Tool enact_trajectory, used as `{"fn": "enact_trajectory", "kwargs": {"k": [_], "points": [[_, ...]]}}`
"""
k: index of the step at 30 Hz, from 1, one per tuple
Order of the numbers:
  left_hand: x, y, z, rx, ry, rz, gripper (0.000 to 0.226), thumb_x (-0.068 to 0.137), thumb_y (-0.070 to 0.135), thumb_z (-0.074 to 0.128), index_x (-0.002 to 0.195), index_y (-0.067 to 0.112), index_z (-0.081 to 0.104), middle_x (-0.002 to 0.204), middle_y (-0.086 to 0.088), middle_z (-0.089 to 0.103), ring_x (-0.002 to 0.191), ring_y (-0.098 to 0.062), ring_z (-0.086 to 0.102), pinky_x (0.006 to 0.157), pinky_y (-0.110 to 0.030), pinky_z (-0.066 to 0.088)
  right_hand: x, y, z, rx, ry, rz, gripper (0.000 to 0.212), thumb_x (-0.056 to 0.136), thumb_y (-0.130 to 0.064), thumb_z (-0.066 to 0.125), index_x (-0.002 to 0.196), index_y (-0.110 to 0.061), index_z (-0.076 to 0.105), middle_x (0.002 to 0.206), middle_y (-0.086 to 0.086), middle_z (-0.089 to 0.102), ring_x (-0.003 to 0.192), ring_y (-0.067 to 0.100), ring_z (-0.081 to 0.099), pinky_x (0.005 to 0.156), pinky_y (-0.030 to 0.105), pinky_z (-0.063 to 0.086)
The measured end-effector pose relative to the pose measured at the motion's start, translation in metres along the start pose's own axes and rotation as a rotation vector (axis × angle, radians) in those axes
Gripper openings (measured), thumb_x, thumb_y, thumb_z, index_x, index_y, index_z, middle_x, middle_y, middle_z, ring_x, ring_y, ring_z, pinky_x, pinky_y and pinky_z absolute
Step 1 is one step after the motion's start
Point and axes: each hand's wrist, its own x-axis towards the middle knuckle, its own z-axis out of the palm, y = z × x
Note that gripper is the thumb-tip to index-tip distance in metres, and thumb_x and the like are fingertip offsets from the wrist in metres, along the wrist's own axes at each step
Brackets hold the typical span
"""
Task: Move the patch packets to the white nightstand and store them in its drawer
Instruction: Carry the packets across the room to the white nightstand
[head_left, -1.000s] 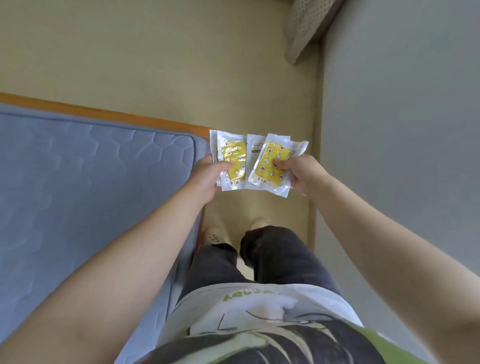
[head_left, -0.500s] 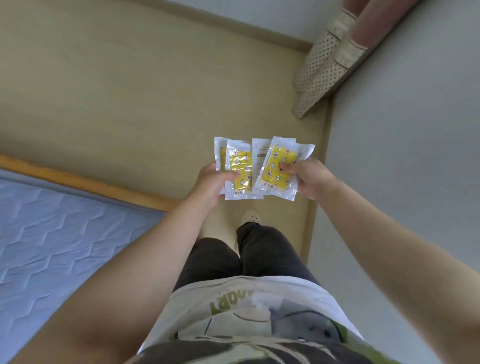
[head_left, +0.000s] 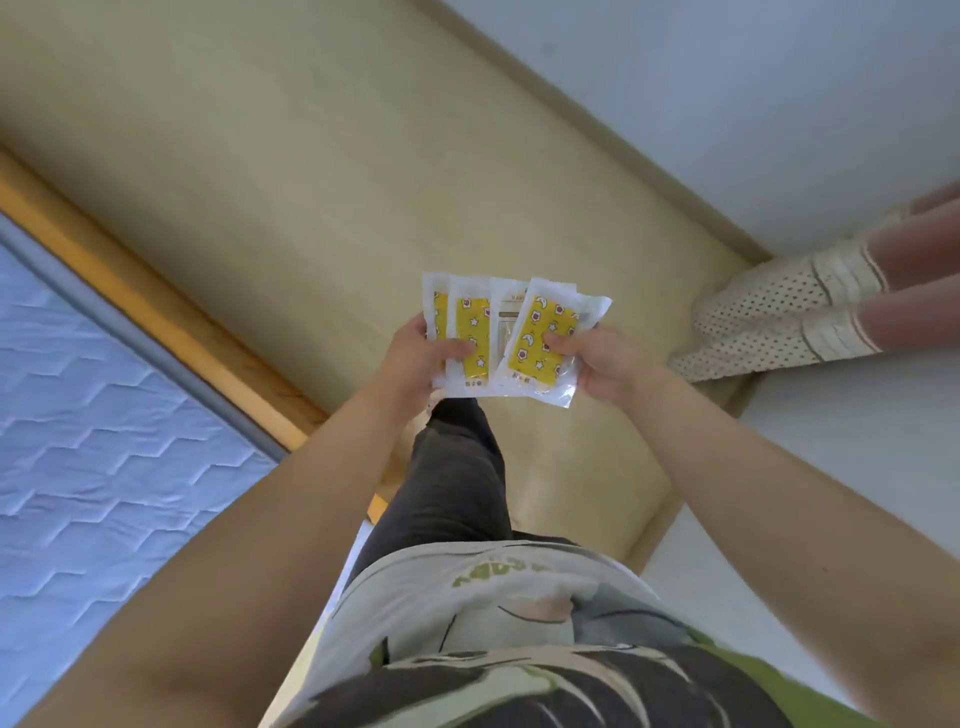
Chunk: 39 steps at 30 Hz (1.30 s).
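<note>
Lately swung away from the mattress (head_left: 104, 415) toward the curtain (head_left: 769, 317) corner, so still mid-carry with no nightstand in view. Holding the patch packets (head_left: 506, 338) fanned above the floor (head_left: 260, 156), pinched under thumbs by left grip (head_left: 415, 364) and right grip (head_left: 608, 364); four, perhaps five, clear-edged sachets with yellow star-printed patches inside.

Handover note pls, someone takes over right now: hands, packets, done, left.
Left hand: grips the left side of the fanned patch packets, thumb on top.
Right hand: pinches the rightmost packet.
Packets: about four, overlapping, held in the air above the floor, beside the mattress.
Done: packets picked up.
Left: the white nightstand is not in view; carry them there, open its drawer, store them.
Watch: another person's slippered feet on the right.
</note>
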Motion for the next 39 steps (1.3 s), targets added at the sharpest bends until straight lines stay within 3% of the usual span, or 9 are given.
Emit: {"fn": "enact_trajectory", "kwargs": {"k": [2,6,9,14,18,25,32,39], "points": [[0.026,0.032,-0.016,-0.059,0.017,0.002,0.038,0.081,-0.015,0.061,0.11,0.01,0.06,0.101,-0.007,0.071,0.088,-0.026,0.071,0.072,-0.041,0.06,0.031,-0.036,0.024,-0.031,-0.026,0.024,0.024,0.09,0.006,0.054,0.11,-0.005,0.061,0.11,0.012,0.067,0.096,0.028,0.067,0.087,0.046,0.054],[0.069,0.096,-0.051,-0.161,0.072,0.005,0.036,0.082,-0.014,0.06,0.106,0.012,0.06,0.098,-0.006,0.072,0.085,-0.023,0.072,0.067,-0.037,0.06,0.085,-0.106,0.081,-0.091,-0.063,0.074,0.02,0.091,0.007,0.052,0.097,-0.008,0.064,0.088,0.005,0.074,0.077,0.021,0.072,0.07,0.038,0.06],[0.097,0.142,-0.08,-0.203,0.105,0.006,0.043,0.082,-0.013,0.06,0.119,0.009,0.057,0.11,-0.01,0.069,0.097,-0.028,0.069,0.075,-0.043,0.059,0.12,-0.155,0.128,-0.126,-0.11,0.094,0.019,0.091,0.007,0.051,0.096,-0.006,0.064,0.08,0.004,0.074,0.07,0.019,0.073,0.062,0.036,0.06],[0.142,0.212,-0.122,-0.273,0.162,0.024,0.044,0.086,-0.009,0.058,0.126,0.008,0.054,0.114,-0.011,0.068,0.098,-0.028,0.069,0.078,-0.044,0.058,0.177,-0.225,0.198,-0.235,-0.139,0.133,0.023,0.091,0.005,0.053,0.111,-0.003,0.062,0.103,0.011,0.069,0.086,0.025,0.069,0.067,0.04,0.06],[0.192,0.272,-0.156,-0.338,0.232,0.058,0.036,0.09,-0.001,0.057,0.124,0.01,0.055,0.115,-0.01,0.068,0.099,-0.027,0.068,0.081,-0.045,0.057,0.24,-0.291,0.258,-0.34,-0.178,0.144,0.019,0.09,0.007,0.053,0.102,-0.004,0.062,0.102,0.011,0.068,0.085,0.026,0.068,0.061,0.04,0.06],[0.278,0.38,-0.218,-0.52,0.444,0.124,0.03,0.089,-0.005,0.055,0.114,0.011,0.06,0.108,-0.009,0.07,0.094,-0.027,0.069,0.077,-0.043,0.058,0.353,-0.4,0.378,-0.609,-0.234,0.14,0.028,0.087,0.005,0.06,0.115,0.002,0.061,0.118,0.016,0.065,0.106,0.032,0.064,0.091,0.051,0.051],[0.309,0.458,-0.309,-0.719,0.632,0.125,0.035,0.089,-0.005,0.057,0.121,0.008,0.057,0.113,-0.011,0.068,0.1,-0.03,0.067,0.086,-0.046,0.054,0.425,-0.459,0.513,-0.768,-0.364,0.179,0.035,0.087,0.002,0.061,0.121,0.001,0.059,0.124,0.016,0.063,0.113,0.032,0.061,0.095,0.051,0.049],[0.324,0.534,-0.468,-0.778,0.744,0.136,0.033,0.089,-0.002,0.06,0.119,0.011,0.057,0.106,-0.005,0.069,0.097,-0.027,0.068,0.085,-0.045,0.055,0.49,-0.476,0.703,-0.924,-0.428,0.162,0.037,0.084,0.0,0.067,0.12,-0.001,0.061,0.119,0.012,0.066,0.109,0.029,0.064,0.1,0.049,0.046]]}}
